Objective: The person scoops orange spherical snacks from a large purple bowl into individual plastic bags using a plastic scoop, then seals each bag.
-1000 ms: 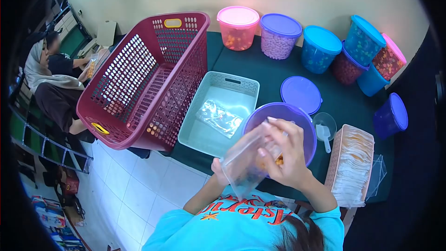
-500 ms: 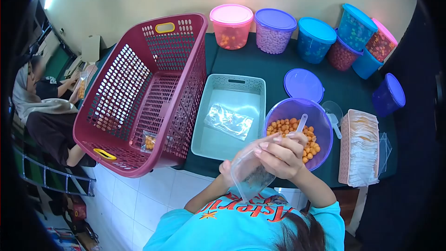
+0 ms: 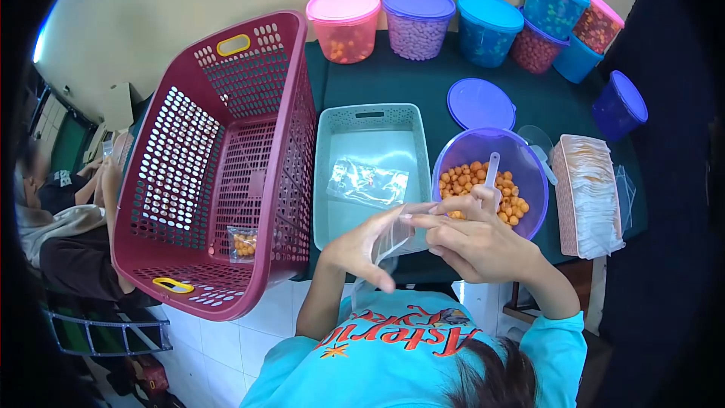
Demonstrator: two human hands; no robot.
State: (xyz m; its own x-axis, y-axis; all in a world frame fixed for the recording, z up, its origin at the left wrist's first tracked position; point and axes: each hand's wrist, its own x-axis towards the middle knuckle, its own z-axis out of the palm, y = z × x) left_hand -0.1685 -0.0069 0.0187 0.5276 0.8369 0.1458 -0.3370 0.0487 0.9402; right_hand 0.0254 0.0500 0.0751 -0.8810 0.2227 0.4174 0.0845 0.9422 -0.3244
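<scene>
A clear plastic bag (image 3: 390, 239) is held between my two hands near the front table edge. My left hand (image 3: 361, 248) has its fingers and thumb around the bag's left side. The fingertips of my right hand (image 3: 480, 240) pinch the bag's right edge, over the front of the purple tub (image 3: 533, 170). Round orange snacks (image 3: 462, 175) lie in that tub. A pale spoon (image 3: 493, 168) rises there behind my right fingers; its lower end is hidden, and I cannot tell whether they touch it. Clear plastic (image 3: 368, 182) lies in the pale green tray (image 3: 326, 219) beside my left hand.
A maroon basket (image 3: 273, 181) at left holds a filled packet (image 3: 243, 245). Lidded tubs (image 3: 419, 26) stand along the wall. A purple lid (image 3: 481, 104) lies behind the open tub. At right, a pink basket (image 3: 566, 211) holds packets. Another person (image 3: 75, 257) sits far left.
The view has shifted. My left hand has opened wider around the bag and turned more to view. My right hand has moved slightly down and right, and the bag is less upright.
</scene>
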